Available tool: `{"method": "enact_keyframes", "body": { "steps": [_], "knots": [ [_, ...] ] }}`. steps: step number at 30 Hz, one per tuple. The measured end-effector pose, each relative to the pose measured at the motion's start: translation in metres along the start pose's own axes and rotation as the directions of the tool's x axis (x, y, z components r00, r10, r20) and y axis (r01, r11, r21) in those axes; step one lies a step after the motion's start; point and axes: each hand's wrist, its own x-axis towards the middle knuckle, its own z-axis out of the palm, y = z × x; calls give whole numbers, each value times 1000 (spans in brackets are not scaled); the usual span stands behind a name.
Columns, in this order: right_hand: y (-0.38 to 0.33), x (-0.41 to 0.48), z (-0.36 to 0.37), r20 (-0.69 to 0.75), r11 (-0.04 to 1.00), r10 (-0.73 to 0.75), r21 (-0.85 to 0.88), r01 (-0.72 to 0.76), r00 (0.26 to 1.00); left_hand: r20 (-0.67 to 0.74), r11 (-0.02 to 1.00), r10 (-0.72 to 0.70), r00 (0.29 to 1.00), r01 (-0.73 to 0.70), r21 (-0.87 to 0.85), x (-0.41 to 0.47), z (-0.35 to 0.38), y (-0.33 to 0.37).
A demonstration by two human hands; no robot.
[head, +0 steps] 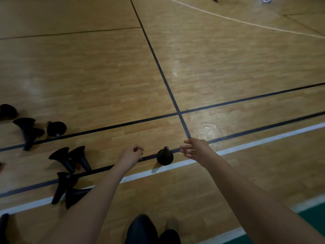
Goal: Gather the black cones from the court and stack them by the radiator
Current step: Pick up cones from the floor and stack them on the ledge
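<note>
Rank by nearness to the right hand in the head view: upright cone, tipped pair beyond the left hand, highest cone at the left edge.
1. Upright cone, just left of the right hand.
2. Tipped pair, past the left hand.
3. Highest left-edge cone, far left.

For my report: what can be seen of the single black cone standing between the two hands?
The matte black, plastic-looking cone stands upright on its wide round base, narrow tip up, on the wooden floor, over a black line and beside the white line. It is between the left hand and the right hand; neither touches it.
</note>
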Motion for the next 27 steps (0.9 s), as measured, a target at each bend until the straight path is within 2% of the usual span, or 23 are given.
{"method": "enact_keyframes", "body": {
  "steps": [13, 18, 22, 24, 27],
  "knots": [
    [-70, 133, 16, -55, 992, 123, 47, -121, 991, 93, 996, -73, 993, 67, 64, 163, -7, 37],
    [-87, 193, 31, -89, 987, 157, -7, -158, 984, 96, 990, -108, 990, 98, 102, 231, -18, 46],
    [-78, 257, 35, -108, 973, 204, -89, -214, 973, 143, 982, -101, 985, 76, 172, 283, 3, 33],
    [-61, 294, 35, -131, 952, 240, -162, -260, 962, 205, 977, -139, 969, 100, 189, 309, 26, 14],
    [-25, 363, 35, -150, 935, 283, -177, -307, 947, 281, 969, -228, 932, 190, 155, 355, 72, -30]
  ]
}}
